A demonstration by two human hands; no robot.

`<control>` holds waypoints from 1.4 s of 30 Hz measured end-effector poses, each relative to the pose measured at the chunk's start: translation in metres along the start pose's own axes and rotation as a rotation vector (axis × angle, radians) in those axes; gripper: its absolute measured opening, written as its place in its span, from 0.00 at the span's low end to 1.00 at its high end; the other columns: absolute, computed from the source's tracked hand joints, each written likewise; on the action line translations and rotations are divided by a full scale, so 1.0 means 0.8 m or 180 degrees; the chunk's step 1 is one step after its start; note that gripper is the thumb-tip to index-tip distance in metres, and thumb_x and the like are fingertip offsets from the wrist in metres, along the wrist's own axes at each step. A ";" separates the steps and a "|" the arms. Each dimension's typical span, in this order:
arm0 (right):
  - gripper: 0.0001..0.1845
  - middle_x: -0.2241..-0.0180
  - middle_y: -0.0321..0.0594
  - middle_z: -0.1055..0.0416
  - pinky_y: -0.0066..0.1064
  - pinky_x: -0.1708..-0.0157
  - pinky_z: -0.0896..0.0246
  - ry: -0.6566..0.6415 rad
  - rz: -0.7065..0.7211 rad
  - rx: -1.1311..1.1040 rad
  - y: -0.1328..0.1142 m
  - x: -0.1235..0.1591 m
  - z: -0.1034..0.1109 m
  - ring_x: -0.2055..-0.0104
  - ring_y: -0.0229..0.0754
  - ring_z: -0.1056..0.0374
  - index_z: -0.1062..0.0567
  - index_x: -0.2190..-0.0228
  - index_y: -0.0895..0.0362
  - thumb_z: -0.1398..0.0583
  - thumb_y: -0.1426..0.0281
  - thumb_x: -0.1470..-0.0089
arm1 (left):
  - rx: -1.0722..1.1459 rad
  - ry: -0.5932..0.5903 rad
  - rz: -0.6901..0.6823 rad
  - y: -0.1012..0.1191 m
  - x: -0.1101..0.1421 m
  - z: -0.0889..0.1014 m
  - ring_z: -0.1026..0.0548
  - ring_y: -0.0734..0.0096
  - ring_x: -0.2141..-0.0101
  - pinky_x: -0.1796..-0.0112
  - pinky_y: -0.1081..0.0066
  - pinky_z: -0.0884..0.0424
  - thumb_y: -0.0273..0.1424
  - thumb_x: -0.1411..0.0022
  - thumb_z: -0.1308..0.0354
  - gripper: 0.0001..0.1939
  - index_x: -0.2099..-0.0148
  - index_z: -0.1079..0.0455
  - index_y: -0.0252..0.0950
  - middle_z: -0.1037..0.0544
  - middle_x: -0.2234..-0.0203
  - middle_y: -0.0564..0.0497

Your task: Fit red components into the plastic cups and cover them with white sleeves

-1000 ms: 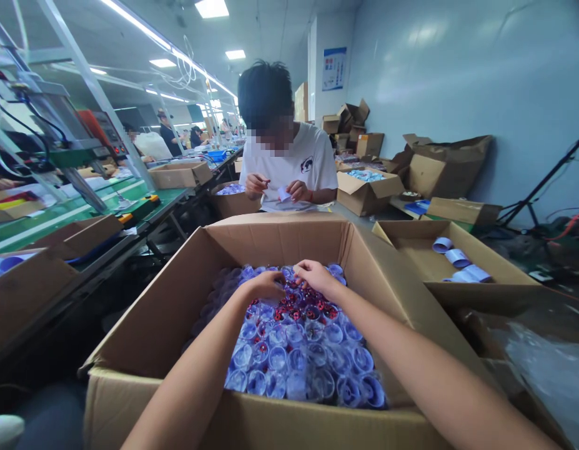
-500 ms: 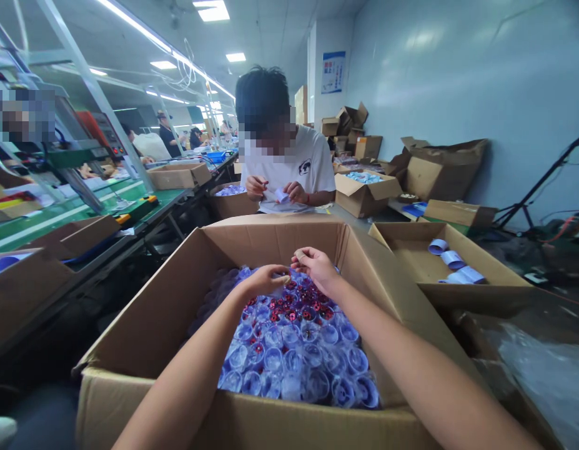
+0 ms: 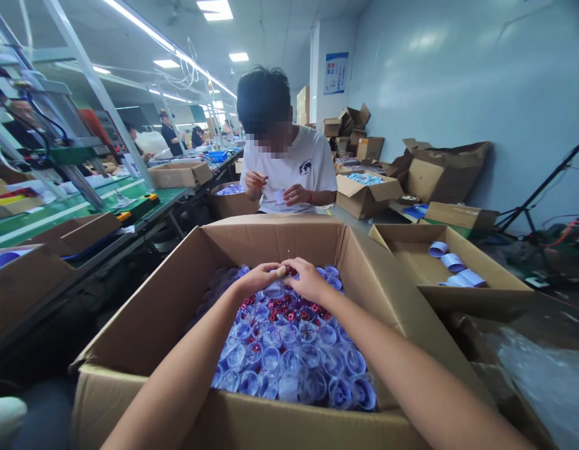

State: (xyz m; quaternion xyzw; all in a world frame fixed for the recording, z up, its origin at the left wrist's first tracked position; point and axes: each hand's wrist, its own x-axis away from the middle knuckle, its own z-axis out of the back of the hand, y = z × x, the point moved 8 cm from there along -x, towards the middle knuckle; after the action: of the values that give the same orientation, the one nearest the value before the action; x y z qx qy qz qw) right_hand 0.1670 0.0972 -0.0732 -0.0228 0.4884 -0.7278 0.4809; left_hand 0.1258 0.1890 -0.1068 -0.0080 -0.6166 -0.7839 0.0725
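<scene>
Over the far part of a large cardboard box [image 3: 148,350], my left hand [image 3: 258,279] and my right hand [image 3: 308,280] meet fingertip to fingertip. Both are closed in a pinch. A small dark-red part with a thin wire [image 3: 289,255] sticking up shows at my right fingers; most of it is covered by them. What the left fingertips pinch is hidden. Below, rows of light-purple plastic cups [image 3: 270,359] in clear wrap fill the box. Several small red round parts [image 3: 282,309] with thin wires lie scattered on the cups.
A co-worker [image 3: 289,162] across the box holds a purple piece. To the right, a shallow carton [image 3: 406,262] contains several purple cylinders [image 3: 453,262], with clear plastic film [image 3: 542,375] below it. A green workbench [image 3: 162,212] runs along the left; cartons [image 3: 368,187] stand behind.
My hands have come together at the fingertips, the right one moving slightly down and left. A thin wire now stands up above the fingers. The co-worker's hands have shifted slightly.
</scene>
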 end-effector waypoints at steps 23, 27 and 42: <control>0.20 0.74 0.37 0.26 0.28 0.74 0.35 -0.0227 -0.1004 -0.2656 -0.001 -0.008 0.016 0.74 0.37 0.30 0.29 0.71 0.58 0.32 0.60 0.65 | -0.1497 0.0895 -0.0363 0.016 0.000 0.038 0.29 0.71 0.70 0.69 0.70 0.32 0.31 0.63 0.34 0.34 0.50 0.39 0.36 0.27 0.68 0.52; 0.23 0.74 0.38 0.26 0.27 0.73 0.36 -0.0586 -0.0986 -0.2722 -0.011 -0.001 0.012 0.74 0.35 0.30 0.28 0.70 0.59 0.32 0.58 0.65 | -0.1728 0.1092 -0.0527 0.020 0.001 0.046 0.30 0.71 0.69 0.68 0.71 0.33 0.30 0.62 0.35 0.25 0.58 0.35 0.36 0.27 0.70 0.53; 0.09 0.80 0.35 0.29 0.25 0.76 0.39 -0.0846 -0.1062 -0.1817 0.002 0.002 0.000 0.77 0.33 0.33 0.28 0.71 0.59 0.36 0.67 0.55 | -0.2524 0.0923 -0.0767 0.025 -0.003 0.042 0.31 0.62 0.60 0.57 0.65 0.36 0.22 0.65 0.37 0.24 0.60 0.33 0.36 0.29 0.64 0.50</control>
State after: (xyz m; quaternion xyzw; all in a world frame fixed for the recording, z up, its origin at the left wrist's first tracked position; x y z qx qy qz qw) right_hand 0.1671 0.0956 -0.0751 -0.3302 0.5947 -0.6212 0.3890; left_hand 0.1279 0.2168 -0.0797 0.1469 -0.2480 -0.9558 0.0576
